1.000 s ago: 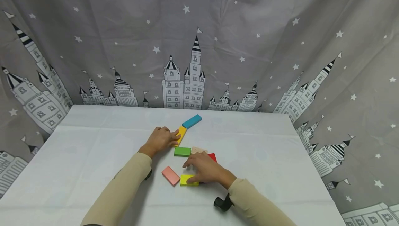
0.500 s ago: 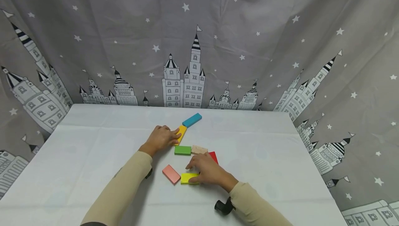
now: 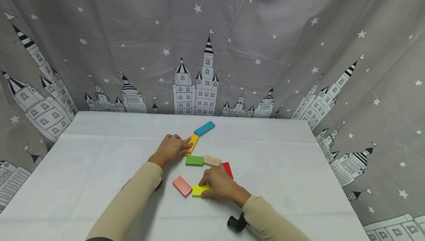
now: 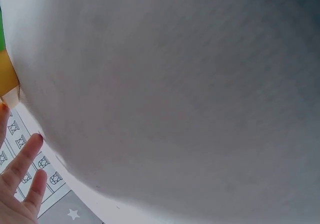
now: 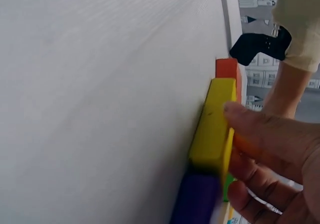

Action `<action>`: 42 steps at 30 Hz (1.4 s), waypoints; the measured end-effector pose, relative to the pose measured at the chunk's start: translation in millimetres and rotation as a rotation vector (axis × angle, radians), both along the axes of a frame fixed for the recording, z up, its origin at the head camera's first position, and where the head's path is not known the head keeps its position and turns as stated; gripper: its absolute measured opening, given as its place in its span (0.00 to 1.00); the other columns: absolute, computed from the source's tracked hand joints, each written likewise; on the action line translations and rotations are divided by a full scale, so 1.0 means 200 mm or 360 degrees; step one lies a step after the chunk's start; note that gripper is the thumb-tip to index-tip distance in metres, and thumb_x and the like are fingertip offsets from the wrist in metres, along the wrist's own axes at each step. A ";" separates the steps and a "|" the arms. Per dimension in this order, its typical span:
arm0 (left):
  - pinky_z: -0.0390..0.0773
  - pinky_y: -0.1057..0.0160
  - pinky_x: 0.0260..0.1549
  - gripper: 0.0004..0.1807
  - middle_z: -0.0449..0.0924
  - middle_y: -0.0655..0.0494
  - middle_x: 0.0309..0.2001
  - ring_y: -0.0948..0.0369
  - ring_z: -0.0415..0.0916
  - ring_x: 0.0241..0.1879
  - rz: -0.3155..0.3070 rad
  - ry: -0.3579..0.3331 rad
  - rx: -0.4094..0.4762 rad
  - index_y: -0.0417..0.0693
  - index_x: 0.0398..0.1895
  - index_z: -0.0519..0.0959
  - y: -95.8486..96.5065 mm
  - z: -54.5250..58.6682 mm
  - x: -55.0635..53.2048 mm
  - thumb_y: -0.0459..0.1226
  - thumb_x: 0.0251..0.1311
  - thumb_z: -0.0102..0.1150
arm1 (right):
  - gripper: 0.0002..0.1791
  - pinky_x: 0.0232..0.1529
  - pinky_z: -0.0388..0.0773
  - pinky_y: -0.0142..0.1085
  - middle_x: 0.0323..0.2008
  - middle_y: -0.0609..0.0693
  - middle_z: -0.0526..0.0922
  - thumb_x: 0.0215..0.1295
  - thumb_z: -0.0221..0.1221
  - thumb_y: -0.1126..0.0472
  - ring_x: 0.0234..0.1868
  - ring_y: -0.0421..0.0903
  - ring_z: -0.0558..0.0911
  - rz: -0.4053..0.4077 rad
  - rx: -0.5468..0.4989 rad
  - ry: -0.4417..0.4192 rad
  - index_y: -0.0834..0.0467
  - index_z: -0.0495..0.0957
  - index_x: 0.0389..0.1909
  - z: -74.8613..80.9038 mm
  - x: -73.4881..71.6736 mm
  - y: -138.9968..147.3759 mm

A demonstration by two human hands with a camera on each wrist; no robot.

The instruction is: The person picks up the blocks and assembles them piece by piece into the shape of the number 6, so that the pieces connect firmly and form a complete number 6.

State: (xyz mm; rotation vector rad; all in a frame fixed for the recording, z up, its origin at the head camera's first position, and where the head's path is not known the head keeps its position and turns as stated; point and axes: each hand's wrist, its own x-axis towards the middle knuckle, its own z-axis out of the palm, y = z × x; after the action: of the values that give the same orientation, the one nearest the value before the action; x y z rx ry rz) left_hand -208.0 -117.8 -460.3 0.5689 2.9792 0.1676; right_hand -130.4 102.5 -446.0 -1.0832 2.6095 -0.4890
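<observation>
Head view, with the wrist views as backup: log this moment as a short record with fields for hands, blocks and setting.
Left hand: touches the orange-yellow block; whether it pinches is unclear
Right hand: pinches the bright yellow block
Other blocks, head view: blue block, green block, plain wood block, red block (partly hidden by the right hand), pink block
Right wrist view only: purple block at one end of the bright yellow block
Surface: white tabletop
Backdrop: grey patterned curtain

Flat amber block [image 3: 195,140] and flat yellow block [image 3: 199,190], apart
</observation>
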 end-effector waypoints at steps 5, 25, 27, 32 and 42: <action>0.64 0.48 0.52 0.24 0.67 0.64 0.60 0.55 0.70 0.49 0.0012 0.0033 -0.0002 0.62 0.55 0.72 0.01 0.00 0.00 0.53 0.54 0.53 | 0.16 0.41 0.61 0.34 0.25 0.35 0.76 0.43 0.71 0.50 0.32 0.32 0.70 -0.0038 0.0051 0.0012 0.50 0.85 0.35 0.02 0.01 -0.02; 0.66 0.48 0.52 0.18 0.75 0.55 0.55 0.53 0.69 0.53 0.0048 0.0049 0.0062 0.56 0.48 0.80 0.07 0.17 0.15 0.49 0.54 0.59 | 0.14 0.39 0.61 0.34 0.25 0.35 0.78 0.42 0.71 0.50 0.31 0.34 0.70 -0.0127 0.0134 0.0035 0.49 0.85 0.32 0.04 0.04 -0.06; 0.67 0.49 0.50 0.18 0.78 0.55 0.50 0.54 0.71 0.50 0.0068 0.0088 0.0153 0.54 0.46 0.81 0.07 0.20 0.22 0.49 0.53 0.60 | 0.14 0.40 0.62 0.34 0.25 0.35 0.79 0.42 0.71 0.50 0.32 0.34 0.71 -0.0132 0.0140 0.0032 0.49 0.85 0.32 0.04 0.04 -0.04; 0.71 0.53 0.43 0.17 0.79 0.57 0.39 0.56 0.73 0.42 0.0150 0.0139 0.0311 0.54 0.42 0.82 0.03 0.23 0.40 0.48 0.50 0.64 | 0.15 0.42 0.63 0.36 0.26 0.36 0.79 0.42 0.71 0.51 0.33 0.35 0.72 -0.0168 0.0126 0.0005 0.50 0.85 0.33 0.03 0.05 -0.02; 0.71 0.60 0.31 0.25 0.77 0.61 0.32 0.60 0.71 0.34 0.0438 0.0026 0.0400 0.55 0.42 0.78 0.05 0.16 0.66 0.52 0.38 0.70 | 0.16 0.45 0.63 0.37 0.26 0.37 0.80 0.41 0.71 0.51 0.33 0.36 0.72 -0.0168 0.0075 -0.0022 0.51 0.85 0.34 0.03 0.04 -0.05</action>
State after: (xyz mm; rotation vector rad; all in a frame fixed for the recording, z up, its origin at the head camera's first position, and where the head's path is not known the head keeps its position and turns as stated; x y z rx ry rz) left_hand -75.8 -107.7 -428.9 0.1768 3.0600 0.5672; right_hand -121.5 92.7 -439.5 -0.9282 2.6621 -0.4539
